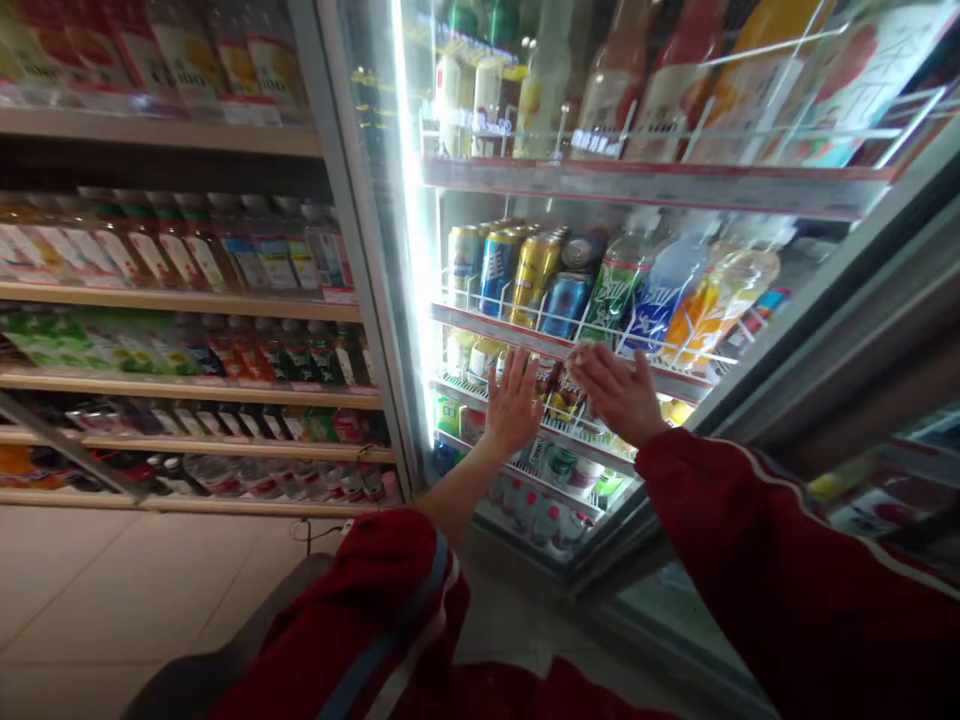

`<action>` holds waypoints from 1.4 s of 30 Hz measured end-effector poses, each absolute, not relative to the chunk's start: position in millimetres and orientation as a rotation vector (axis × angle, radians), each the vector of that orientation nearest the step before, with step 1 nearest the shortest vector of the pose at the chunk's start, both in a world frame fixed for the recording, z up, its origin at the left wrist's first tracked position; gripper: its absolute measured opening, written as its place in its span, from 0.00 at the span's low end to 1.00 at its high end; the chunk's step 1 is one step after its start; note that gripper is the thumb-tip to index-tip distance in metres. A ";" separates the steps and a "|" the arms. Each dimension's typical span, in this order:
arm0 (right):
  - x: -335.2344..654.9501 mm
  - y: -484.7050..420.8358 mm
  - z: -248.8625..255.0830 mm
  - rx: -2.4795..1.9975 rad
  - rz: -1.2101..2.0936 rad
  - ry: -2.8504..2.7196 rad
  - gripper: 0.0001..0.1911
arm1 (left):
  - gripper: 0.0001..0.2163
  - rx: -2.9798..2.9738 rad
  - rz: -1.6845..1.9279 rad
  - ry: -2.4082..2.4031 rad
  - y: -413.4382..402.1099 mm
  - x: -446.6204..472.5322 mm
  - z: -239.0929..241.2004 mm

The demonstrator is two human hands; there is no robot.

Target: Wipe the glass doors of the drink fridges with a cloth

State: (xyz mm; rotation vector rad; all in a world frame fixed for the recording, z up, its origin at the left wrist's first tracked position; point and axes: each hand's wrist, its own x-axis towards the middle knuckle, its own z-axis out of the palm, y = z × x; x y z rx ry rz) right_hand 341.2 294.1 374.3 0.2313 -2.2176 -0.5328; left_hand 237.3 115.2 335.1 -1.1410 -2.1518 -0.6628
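Both my hands reach toward a lit drinks fridge. My left hand has its fingers spread and pointing up, in front of a lower shelf of small bottles. Beside it on the right, my right hand is stretched out with its fingertips near the price strip of the can shelf; whether they touch it I cannot tell. Neither hand shows anything held. Just above stand gold cans, a blue can, a green-labelled bottle, a blue-labelled bottle and an orange-labelled bottle.
Larger juice bottles fill the fridge's upper shelf. At left, an open shelf unit carries rows of bottles. The fridge's metal frame divides the two. Another glass door is at right, and floor tiles show below.
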 end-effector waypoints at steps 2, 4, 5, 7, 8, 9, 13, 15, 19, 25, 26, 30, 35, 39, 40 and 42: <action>335.7 288.0 372.7 0.246 -0.545 -2.249 0.26 | 0.29 -1.151 -0.671 -2.141 114.1 231.0 333.7; 327.4 286.4 384.6 0.153 -0.539 -2.208 0.26 | 0.29 -1.163 -0.682 -2.124 111.5 223.0 331.9; 322.8 286.4 392.6 0.092 -0.530 -2.179 0.26 | 0.30 -1.165 -0.691 -2.116 109.6 218.5 330.9; 314.0 284.8 404.4 0.020 -0.502 -2.137 0.27 | 0.30 -1.162 -0.707 -2.103 104.6 209.3 328.8; 310.2 282.4 405.8 0.021 -0.489 -2.137 0.28 | 0.30 -1.162 -0.712 -2.098 101.6 204.8 327.7; 306.8 278.6 403.6 0.043 -0.484 -2.148 0.29 | 0.30 -1.165 -0.713 -2.091 98.4 200.7 326.5; 295.4 256.4 376.5 0.159 -0.553 -2.235 0.29 | 0.29 -1.197 -0.690 -2.068 85.4 186.3 322.8; 287.9 247.1 371.1 0.189 -0.579 -2.288 0.28 | 0.29 -1.222 -0.676 -2.059 80.2 179.8 322.6; 266.3 238.1 394.9 0.078 -0.560 -2.259 0.29 | 0.30 -1.223 -0.687 -2.047 74.4 166.8 325.8; 240.6 222.0 399.1 0.117 -0.656 -2.210 0.26 | 0.30 -1.199 -0.665 -2.050 68.7 151.3 331.0; 238.2 218.2 391.6 0.154 -0.677 -2.230 0.25 | 0.30 -1.199 -0.660 -2.058 66.6 149.5 330.6; 228.9 204.3 373.5 0.290 -0.692 -2.317 0.25 | 0.30 -1.195 -0.651 -2.110 53.8 144.0 323.7; 205.9 196.7 399.9 0.148 -0.546 -2.287 0.26 | 0.31 -1.173 -0.660 -2.179 39.3 138.7 311.2; 194.0 192.8 399.6 0.157 -0.520 -2.296 0.26 | 0.31 -1.142 -0.714 -2.191 36.2 133.3 311.2; 193.8 191.4 393.2 0.201 -0.530 -2.324 0.26 | 0.31 -1.140 -0.719 -2.191 35.7 131.9 312.4; 194.7 188.1 378.7 0.291 -0.541 -2.387 0.26 | 0.30 -1.141 -0.718 -2.201 34.1 128.8 314.7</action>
